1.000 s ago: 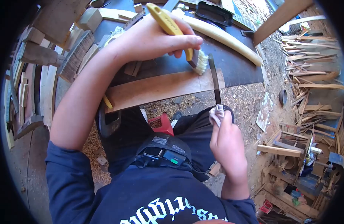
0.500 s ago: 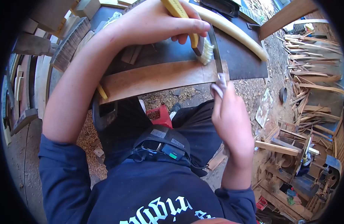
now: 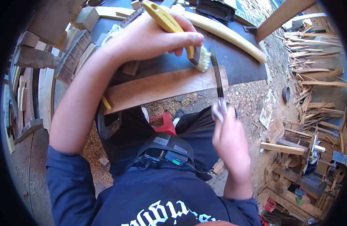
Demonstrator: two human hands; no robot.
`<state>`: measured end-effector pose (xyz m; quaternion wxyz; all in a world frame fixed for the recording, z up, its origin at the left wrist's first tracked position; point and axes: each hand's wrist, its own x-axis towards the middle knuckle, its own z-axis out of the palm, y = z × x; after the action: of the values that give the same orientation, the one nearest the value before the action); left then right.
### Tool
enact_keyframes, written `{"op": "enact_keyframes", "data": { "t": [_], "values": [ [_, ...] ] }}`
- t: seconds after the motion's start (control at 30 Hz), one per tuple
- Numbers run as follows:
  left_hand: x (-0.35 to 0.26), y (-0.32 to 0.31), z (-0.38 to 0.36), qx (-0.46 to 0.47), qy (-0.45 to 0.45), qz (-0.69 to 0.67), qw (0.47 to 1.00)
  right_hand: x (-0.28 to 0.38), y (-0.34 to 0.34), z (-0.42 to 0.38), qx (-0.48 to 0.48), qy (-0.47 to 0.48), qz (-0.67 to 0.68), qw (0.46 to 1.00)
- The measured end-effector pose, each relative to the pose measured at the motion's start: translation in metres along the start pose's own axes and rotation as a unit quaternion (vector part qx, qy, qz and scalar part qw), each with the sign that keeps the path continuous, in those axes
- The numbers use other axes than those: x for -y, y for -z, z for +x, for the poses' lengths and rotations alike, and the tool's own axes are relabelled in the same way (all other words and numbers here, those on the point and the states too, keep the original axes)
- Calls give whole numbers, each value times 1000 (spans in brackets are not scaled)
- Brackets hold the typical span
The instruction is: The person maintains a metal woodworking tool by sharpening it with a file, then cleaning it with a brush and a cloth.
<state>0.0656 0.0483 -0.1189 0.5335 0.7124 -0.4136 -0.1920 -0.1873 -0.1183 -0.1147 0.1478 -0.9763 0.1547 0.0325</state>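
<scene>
My left hand [image 3: 158, 39] is closed around a brush with a yellow handle [image 3: 162, 18]. The brush's pale bristles [image 3: 203, 62] are right at the far edge of a curved wooden board [image 3: 154, 87], which lies along the near edge of the dark bench. A thin line crosses the board near its right end. In my right hand [image 3: 231, 141], a little blurred, is a long narrow metal blade [image 3: 217, 73] with a pale grey grip [image 3: 219, 109]. The blade lies across the board's right end, beside the bristles and close to the line.
A long curved pale wooden piece [image 3: 230, 34] lies on the dark bench [image 3: 241, 69] behind the board. Wood blocks [image 3: 73, 52] stand at the left. A red stool [image 3: 166, 123] is between my legs. Wood strips [image 3: 314, 75] and machinery [image 3: 305, 162] are at the right.
My right hand has drawn the blade down toward my body. The brush has shifted slightly left and down with my left hand. The whole view has also moved a little.
</scene>
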Motion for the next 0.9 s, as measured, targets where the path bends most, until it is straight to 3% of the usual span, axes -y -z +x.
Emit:
{"op": "enact_keyframes", "data": {
  "t": [0.1,0.23,0.47,0.53,0.57,0.8,0.9],
  "values": [
    [-1,-1,-1,-4,15,-36,999,-2,-2,-23,16,-16,-5,1000],
    [0,0,4,15,1,-17,1000,-1,-1,35,0,21,10,1000],
    [-1,-1,2,17,14,-38,999,-5,-3,-23,20,-24,6,999],
    [-3,-4,1,8,19,-37,999,5,1,7,2,-8,-52,999],
    [1,-3,3,12,2,-25,1000,5,2,25,-6,12,-18,1000],
    [-2,-3,0,10,5,3,1000,-5,-13,-12,-6,-18,0,1000],
    [0,-5,3,16,-15,-25,999,-4,-10,23,-10,17,6,1000]
  ]
}}
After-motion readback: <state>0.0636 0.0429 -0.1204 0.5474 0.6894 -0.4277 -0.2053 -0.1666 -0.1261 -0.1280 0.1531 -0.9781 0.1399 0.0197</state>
